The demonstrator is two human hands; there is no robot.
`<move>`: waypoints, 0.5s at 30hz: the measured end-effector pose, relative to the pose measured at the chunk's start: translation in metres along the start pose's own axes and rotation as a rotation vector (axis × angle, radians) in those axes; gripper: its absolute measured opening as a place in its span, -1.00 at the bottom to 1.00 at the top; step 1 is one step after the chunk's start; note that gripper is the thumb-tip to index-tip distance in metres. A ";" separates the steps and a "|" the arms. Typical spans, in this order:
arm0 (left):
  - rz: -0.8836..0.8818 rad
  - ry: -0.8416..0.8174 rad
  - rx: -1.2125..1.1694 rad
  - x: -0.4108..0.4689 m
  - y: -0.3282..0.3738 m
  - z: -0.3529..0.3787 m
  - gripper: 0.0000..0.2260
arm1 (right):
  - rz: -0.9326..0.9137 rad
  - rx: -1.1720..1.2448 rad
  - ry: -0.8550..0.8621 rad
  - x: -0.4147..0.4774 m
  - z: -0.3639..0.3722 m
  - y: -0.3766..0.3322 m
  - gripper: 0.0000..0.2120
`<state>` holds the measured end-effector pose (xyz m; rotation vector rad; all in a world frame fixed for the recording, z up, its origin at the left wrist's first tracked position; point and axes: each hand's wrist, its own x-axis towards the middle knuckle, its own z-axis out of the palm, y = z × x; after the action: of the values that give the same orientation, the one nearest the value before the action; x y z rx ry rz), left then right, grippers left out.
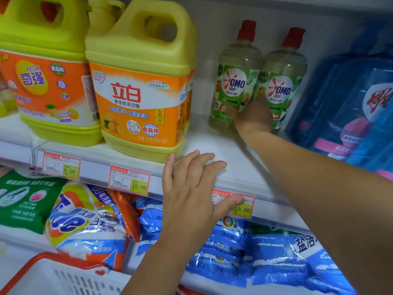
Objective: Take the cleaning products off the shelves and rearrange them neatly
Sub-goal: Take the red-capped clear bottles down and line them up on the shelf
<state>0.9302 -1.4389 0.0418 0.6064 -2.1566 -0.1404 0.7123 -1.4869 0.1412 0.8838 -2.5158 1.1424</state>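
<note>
While L hand [189, 188] rests slack-fingered on white shelf [212, 141] edge, R hand [253, 117] grips OMO bottle [234, 81] at back.

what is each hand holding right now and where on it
The right hand grips the left OMO bottle low on its body, thumb across the label. The left hand rests flat on the shelf edge, holding nothing.
</note>
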 end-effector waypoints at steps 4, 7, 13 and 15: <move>-0.004 -0.010 -0.003 0.000 0.000 0.000 -0.46 | -0.013 -0.064 0.016 -0.001 0.004 0.002 -0.29; -0.003 -0.012 0.001 0.000 0.000 0.000 -0.47 | 0.018 -0.064 0.030 0.000 0.009 0.004 -0.26; 0.009 -0.023 0.023 0.000 -0.002 0.000 -0.48 | 0.038 -0.015 -0.006 -0.001 0.011 0.012 -0.31; 0.003 -0.039 0.028 0.001 -0.002 -0.001 -0.47 | 0.041 -0.040 -0.084 -0.003 0.003 0.012 -0.40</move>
<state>0.9312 -1.4414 0.0419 0.6209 -2.2001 -0.1216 0.7076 -1.4820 0.1303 0.8913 -2.6261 1.0848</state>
